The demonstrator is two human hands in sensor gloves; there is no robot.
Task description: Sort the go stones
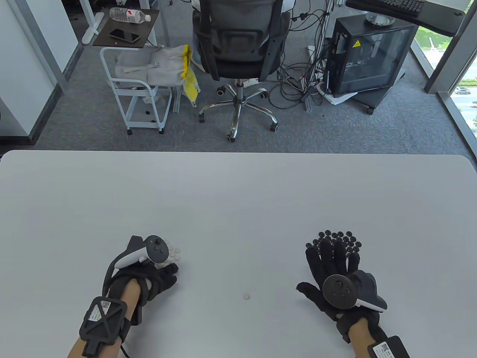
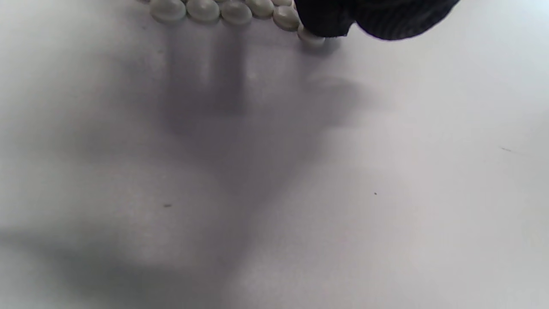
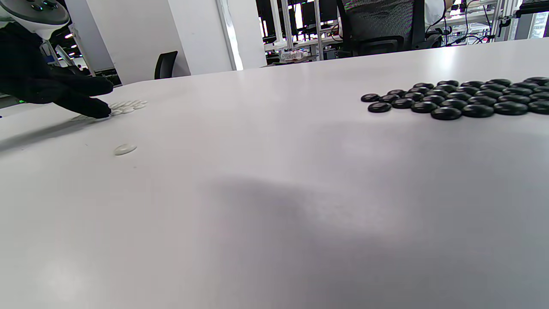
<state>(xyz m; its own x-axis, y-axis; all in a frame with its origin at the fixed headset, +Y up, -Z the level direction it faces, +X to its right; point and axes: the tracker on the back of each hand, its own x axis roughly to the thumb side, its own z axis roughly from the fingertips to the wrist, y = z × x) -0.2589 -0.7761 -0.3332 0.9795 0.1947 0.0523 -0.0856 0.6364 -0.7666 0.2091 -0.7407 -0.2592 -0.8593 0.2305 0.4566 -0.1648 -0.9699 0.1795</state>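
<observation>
A cluster of white stones (image 1: 173, 254) lies at the left, by my left hand (image 1: 169, 271). In the left wrist view a gloved fingertip (image 2: 330, 19) touches the end stone (image 2: 311, 38) of the white row (image 2: 223, 10). One lone white stone (image 1: 246, 296) lies between the hands; it also shows in the right wrist view (image 3: 125, 149). A cluster of black stones (image 1: 339, 238) lies at the right, also seen in the right wrist view (image 3: 463, 101). My right hand (image 1: 316, 266) lies flat with fingers spread, its fingertips over the near edge of the black cluster. It holds nothing.
The white table (image 1: 238, 194) carries only the stones and hands. Beyond its far edge stand an office chair (image 1: 238, 48), a small cart (image 1: 141, 89) and a computer case (image 1: 369, 56).
</observation>
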